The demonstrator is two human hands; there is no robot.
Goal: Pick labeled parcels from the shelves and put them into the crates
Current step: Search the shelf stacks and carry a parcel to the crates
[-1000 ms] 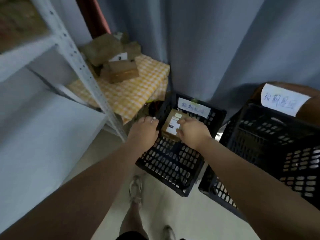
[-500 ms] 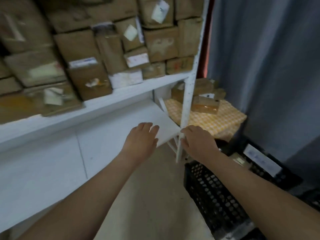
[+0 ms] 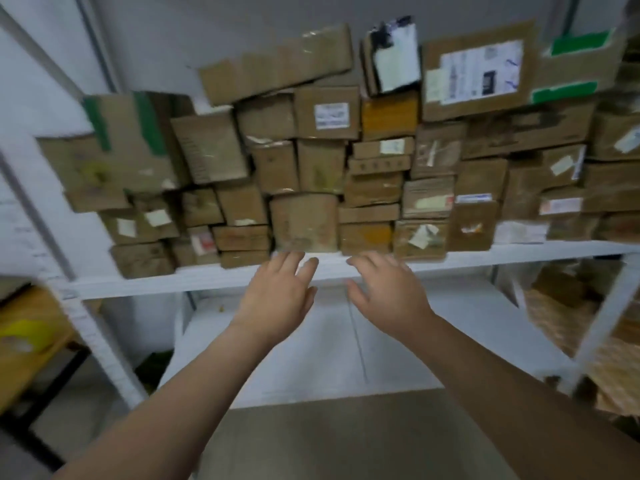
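Fingers [image 3: 289, 263] of left hand [image 3: 277, 303] straight, spread, holding nothing; right hand [image 3: 391, 296] same, empty. Fingertips overlap white shelf edge [image 3: 173, 284], contact unclear. Parcels [image 3: 304, 220] stacked on shelf at 12 o'clock, just beyond both hands.

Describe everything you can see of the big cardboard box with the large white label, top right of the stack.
The big cardboard box is brown, creased card, its broad face toward the camera. A white shipping label with blurred print and a dark square covers much of that face. It sits slightly tilted on top of the stack, resting on brown boxes, with a green-taped box close on its right.
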